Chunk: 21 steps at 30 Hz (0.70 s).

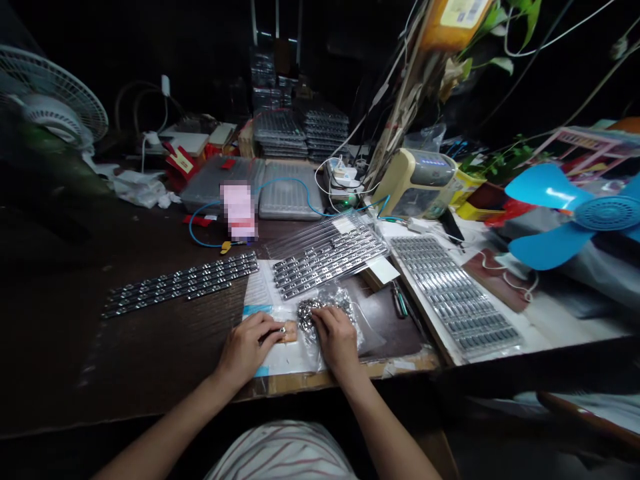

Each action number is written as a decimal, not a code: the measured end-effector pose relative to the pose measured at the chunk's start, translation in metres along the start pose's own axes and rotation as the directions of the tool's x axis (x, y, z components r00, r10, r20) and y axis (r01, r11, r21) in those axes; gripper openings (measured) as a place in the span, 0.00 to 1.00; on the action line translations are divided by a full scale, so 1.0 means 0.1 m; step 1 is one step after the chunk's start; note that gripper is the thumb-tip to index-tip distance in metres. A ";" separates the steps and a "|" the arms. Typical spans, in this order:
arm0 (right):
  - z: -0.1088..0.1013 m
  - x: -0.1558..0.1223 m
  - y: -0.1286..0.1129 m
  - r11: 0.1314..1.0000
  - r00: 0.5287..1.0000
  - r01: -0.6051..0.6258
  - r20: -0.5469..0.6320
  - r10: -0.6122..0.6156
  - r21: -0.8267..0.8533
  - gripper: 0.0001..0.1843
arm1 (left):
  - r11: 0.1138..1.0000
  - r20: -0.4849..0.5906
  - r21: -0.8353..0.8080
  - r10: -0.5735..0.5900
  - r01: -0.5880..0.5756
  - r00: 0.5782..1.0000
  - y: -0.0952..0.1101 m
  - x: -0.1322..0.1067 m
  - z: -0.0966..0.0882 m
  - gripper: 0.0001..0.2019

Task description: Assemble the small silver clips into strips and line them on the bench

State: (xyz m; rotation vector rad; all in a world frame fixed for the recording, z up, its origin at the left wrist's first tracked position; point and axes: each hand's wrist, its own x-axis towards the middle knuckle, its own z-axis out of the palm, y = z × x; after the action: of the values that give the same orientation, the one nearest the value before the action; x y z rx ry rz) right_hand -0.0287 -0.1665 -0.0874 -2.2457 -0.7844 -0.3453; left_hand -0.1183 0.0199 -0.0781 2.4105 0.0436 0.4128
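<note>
My left hand [247, 350] was nearly closed, w/ fingers pinching a small metal part [283, 329] just beside a tan pad [290, 332] on white paper [260, 293]. My right hand [337, 339] lay half open on loose metal parts [313, 315] in a clear bag [370, 337]; I can't tell if it gripped any. Metal strips [180, 283] lay ahead on the wood table [150, 360], approx. left of the paper.

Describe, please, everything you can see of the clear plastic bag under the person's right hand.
The clear plastic bag is thin, crinkled and glossy, and it lies slack and nearly flat. Inside, a loose heap of small shiny metal parts gathers near the fingers of the right hand, which rest on it. The parts are too small to identify exactly. The bag lies partly on a white paper sheet, and its empty end spreads to the right.
</note>
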 end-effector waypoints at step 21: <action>-0.04 0.01 -0.01 0.994 1.000 0.015 0.002 -0.015 0.110 0.13 | 1.000 0.021 -0.013 0.021 -0.020 1.000 0.05 0.03 -0.01 0.06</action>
State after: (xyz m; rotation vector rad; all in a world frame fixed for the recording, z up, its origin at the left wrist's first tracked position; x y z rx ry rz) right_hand -0.0284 -0.1683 -0.0839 -2.1390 -0.8026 -0.2989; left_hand -0.1158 0.0176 -0.0731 2.4045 0.0068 0.3958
